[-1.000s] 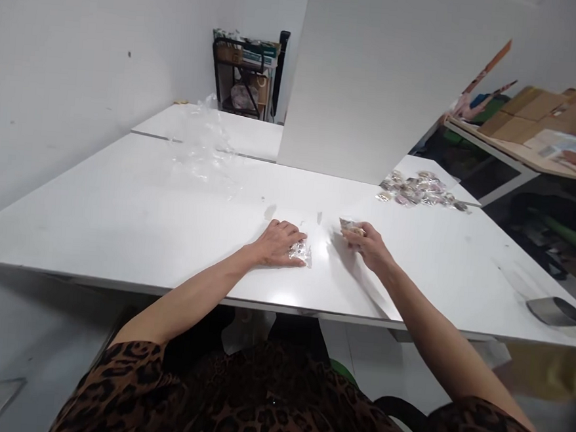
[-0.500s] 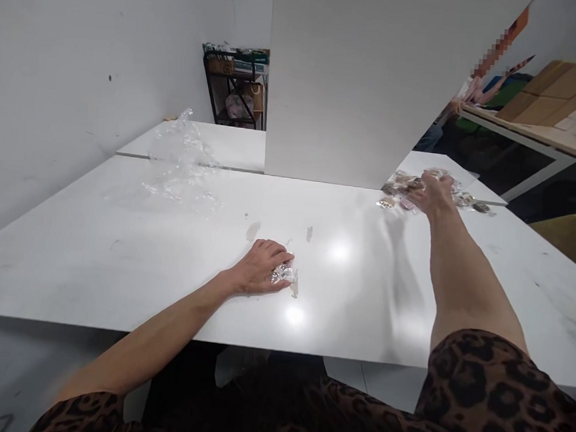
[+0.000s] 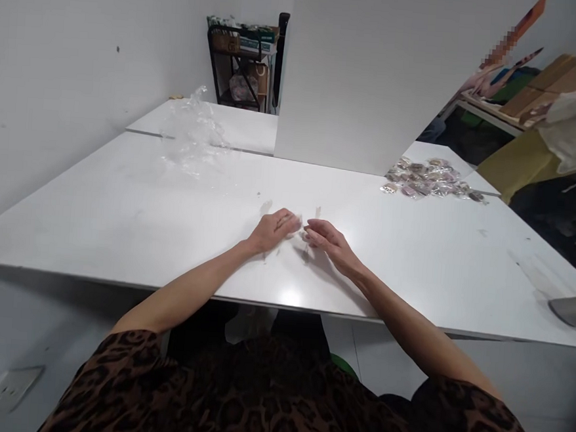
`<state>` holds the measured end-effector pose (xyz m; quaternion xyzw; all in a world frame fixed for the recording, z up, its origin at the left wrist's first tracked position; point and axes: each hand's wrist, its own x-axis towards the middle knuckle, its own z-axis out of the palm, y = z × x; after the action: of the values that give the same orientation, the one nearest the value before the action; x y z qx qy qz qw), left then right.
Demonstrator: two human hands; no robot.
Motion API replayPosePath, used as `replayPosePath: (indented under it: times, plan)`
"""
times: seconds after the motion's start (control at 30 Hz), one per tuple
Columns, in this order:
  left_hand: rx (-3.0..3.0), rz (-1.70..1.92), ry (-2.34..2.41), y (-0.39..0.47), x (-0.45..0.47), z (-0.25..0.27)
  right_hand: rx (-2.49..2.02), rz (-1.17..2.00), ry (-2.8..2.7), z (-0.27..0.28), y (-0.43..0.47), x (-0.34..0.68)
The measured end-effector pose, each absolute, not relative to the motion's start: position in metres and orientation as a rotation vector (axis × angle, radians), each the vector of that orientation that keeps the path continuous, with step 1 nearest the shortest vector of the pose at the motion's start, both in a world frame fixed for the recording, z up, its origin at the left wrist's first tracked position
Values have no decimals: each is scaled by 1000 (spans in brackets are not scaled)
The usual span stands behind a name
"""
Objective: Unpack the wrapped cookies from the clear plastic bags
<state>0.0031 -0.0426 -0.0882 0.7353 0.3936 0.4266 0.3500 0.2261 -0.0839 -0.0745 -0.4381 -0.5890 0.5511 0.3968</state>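
Note:
My left hand (image 3: 272, 231) is closed above the middle of the white table (image 3: 168, 234). A bit of clear plastic packet (image 3: 298, 221) shows at its fingertips; the rest of the packet is hidden by the fingers. Facing it with a small gap between, my right hand (image 3: 333, 243) has thumb and fingers brought together. Whatever lies between the right fingertips is too small and blurred to name. Several small clear-wrapped packets (image 3: 421, 179) with brown and pinkish contents lie in a pile at the far right of the table.
Crumpled clear plastic film (image 3: 195, 137) lies at the back left. A tall white panel (image 3: 347, 75) stands across the table's back. A grey roll-like object (image 3: 574, 311) rests at the right edge. Beyond are a black shelf (image 3: 234, 61) and cardboard boxes (image 3: 563, 84).
My right hand has left the packet pile and come back to the middle, opposite my left hand. The left hand has lifted and turned with its packet. The view has shifted.

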Motion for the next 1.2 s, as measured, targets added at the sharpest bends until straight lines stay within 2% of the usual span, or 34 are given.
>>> replayPosePath:
  times: [0.1,0.23,0.3,0.47,0.63,0.77,0.97,1.1,1.2]
  plan:
    - [1481,1210,851,-44,3,-83,-1054,1350,-1552,-71,-91,195]
    - [1148,1200,705,-47,1,-77,-1227,935,-1577,-66,-88,174]
    - [1065,1175,698,-48,0,-74,-1296,853,-1516,-62,-86,169]
    - [973,1079,631,-50,2,-73,-1243,1086,-1402,-58,-84,162]
    - [659,1095,689,-48,3,-69,-1145,1129,-1137,-54,-82,161]
    - [520,1077,650,-46,0,-62,-1096,1277,-1136,-54,-83,149]
    - [611,1077,555,-44,-2,-64,-1162,1366,-1308,-59,-81,138]
    - [652,1029,547,-42,-1,-66,-1176,1292,-1370,-55,-81,147]
    - [719,980,550,-44,0,-65,-1092,1416,-1293,-57,-82,151]
